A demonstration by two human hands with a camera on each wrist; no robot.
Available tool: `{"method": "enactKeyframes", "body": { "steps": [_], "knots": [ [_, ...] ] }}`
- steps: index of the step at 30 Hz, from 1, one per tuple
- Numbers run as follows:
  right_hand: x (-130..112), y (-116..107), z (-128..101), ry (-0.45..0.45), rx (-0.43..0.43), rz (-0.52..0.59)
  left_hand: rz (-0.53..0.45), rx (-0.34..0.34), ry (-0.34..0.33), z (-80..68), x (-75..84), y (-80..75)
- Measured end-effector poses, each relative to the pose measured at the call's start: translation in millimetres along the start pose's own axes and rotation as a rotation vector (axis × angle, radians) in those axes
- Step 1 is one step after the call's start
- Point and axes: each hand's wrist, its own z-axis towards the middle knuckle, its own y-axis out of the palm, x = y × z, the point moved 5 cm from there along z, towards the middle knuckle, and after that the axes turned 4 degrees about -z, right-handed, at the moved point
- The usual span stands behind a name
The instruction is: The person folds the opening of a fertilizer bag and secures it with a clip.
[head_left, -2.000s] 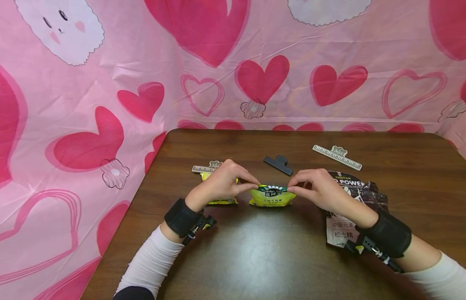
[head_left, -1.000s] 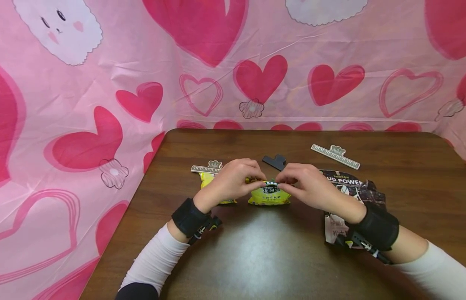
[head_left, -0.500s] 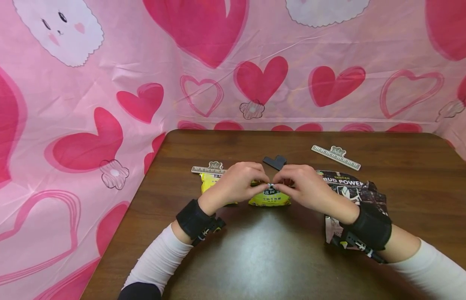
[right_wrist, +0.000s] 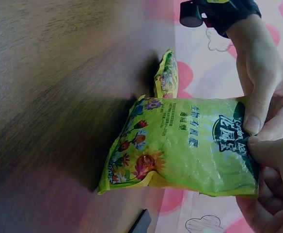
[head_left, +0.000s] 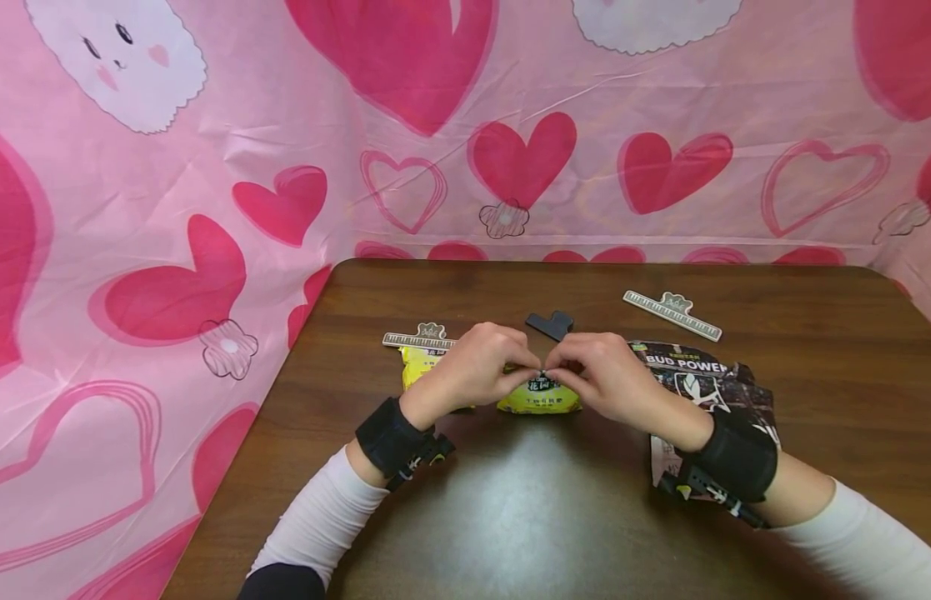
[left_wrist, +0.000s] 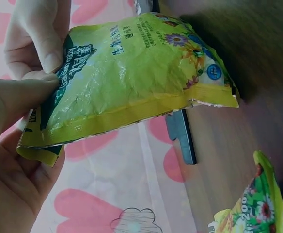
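Observation:
A small yellow-green packet [head_left: 540, 397] stands upright on the dark wooden table [head_left: 510, 517]. Both hands pinch its top edge at the middle, thumbs almost touching. My left hand [head_left: 486, 363] holds it from the left, my right hand [head_left: 585, 373] from the right. In the left wrist view the packet [left_wrist: 132, 82] is pinched by the left thumb and fingers [left_wrist: 35, 87]. The right wrist view shows the packet [right_wrist: 185, 145] gripped at its green top by both hands' fingers [right_wrist: 258, 121].
A second yellow packet [head_left: 418, 363] lies behind the left hand, closed by a ruler-shaped clip [head_left: 418, 338]. A black clip [head_left: 549, 323] lies behind the hands. A dark bag [head_left: 705, 383] lies at the right, another ruler clip [head_left: 672, 313] beyond it. Pink heart cloth [head_left: 210, 167] surrounds the table.
Both hands have slid inward along the packet's top edge, from its corners to the middle, until the fingertips nearly meet. The packet stays standing in place.

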Motion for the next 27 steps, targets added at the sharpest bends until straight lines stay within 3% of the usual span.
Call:
{"method": "enactKeyframes", "body": {
  "steps": [11,18,27],
  "knots": [
    [0,2,-1,-0.038,0.031,0.03,-0.016,0.014,0.019,-0.1,-0.3,1.8],
    [6,0,-1,0.002,0.022,0.06,-0.067,0.028,-0.039,-2.1,-4.9,2.3],
    [10,-3,-5,0.022,-0.009,0.066,-0.092,0.0,-0.057,-5.4,-9.1,-0.6]
  ]
}}
